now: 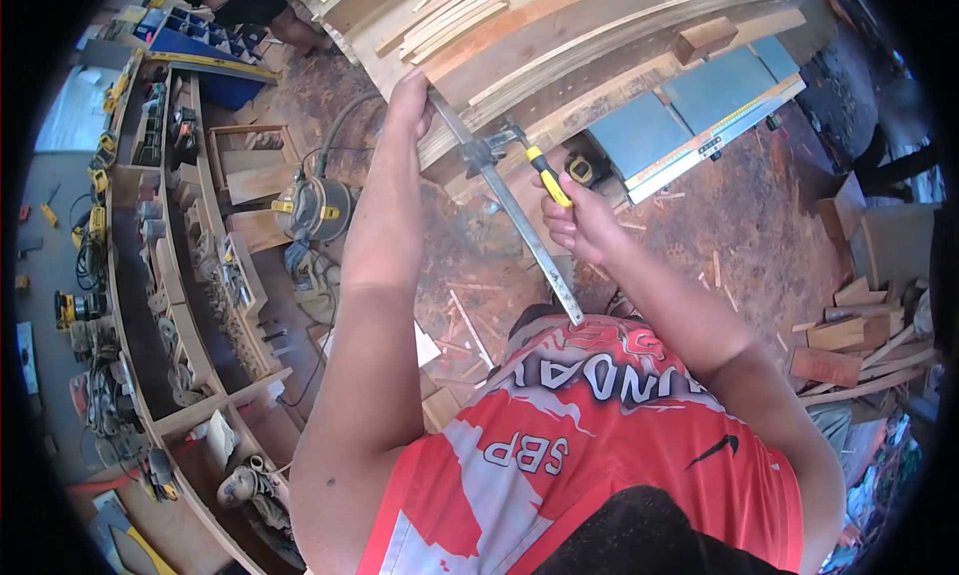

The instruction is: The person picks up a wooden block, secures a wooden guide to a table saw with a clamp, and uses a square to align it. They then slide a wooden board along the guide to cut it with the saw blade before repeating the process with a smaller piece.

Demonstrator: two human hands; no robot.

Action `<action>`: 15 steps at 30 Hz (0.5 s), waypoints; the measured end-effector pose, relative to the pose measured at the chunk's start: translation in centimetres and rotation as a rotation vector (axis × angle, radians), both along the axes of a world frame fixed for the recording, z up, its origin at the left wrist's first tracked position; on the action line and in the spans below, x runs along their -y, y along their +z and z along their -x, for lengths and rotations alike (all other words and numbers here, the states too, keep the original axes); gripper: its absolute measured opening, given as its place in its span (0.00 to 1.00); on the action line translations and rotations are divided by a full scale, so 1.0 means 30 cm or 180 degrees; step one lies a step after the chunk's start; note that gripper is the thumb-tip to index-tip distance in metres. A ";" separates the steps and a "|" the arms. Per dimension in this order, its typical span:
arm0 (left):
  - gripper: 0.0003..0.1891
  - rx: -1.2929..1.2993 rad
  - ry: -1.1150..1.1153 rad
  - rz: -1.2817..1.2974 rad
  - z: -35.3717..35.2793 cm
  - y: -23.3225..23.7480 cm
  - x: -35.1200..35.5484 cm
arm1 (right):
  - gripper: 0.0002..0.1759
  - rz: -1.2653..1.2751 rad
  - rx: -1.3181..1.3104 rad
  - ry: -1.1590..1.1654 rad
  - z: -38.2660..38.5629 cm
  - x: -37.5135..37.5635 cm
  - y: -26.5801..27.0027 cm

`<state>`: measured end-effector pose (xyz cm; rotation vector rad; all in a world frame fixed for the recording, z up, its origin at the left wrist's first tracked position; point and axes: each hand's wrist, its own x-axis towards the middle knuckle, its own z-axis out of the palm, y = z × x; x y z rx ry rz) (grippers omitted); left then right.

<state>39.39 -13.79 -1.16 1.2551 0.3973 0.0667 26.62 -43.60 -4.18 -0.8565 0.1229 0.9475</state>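
A long steel bar clamp (pixel 526 237) slants from the workbench edge down toward my chest. My right hand (pixel 582 220) is closed around its yellow-and-black handle, with the thumb along the grip. The clamp's sliding jaw (pixel 482 153) sits partway up the bar, near the bench edge. My left hand (pixel 411 103) is closed at the bar's far end, where the fixed jaw is mostly hidden by the fingers. Beside that hand is the corner of the wooden workbench (pixel 385 63), with long plywood strips (pixel 609 60) lying along it.
Thin wood strips (pixel 455 25) and a wood block (pixel 704 39) lie on the bench. A table saw (pixel 689 110) adjoins it. On the left are a shop vacuum (pixel 318 210) and long tool shelves (pixel 165 275). Offcuts (pixel 849 335) are piled at right. Another person's leg (pixel 290 27) shows at the back.
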 end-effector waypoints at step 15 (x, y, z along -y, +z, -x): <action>0.21 0.0080 -0.0120 -0.0069 0.003 0.012 0.009 | 0.23 0.1854 0.1931 0.0384 -0.072 -0.025 -0.009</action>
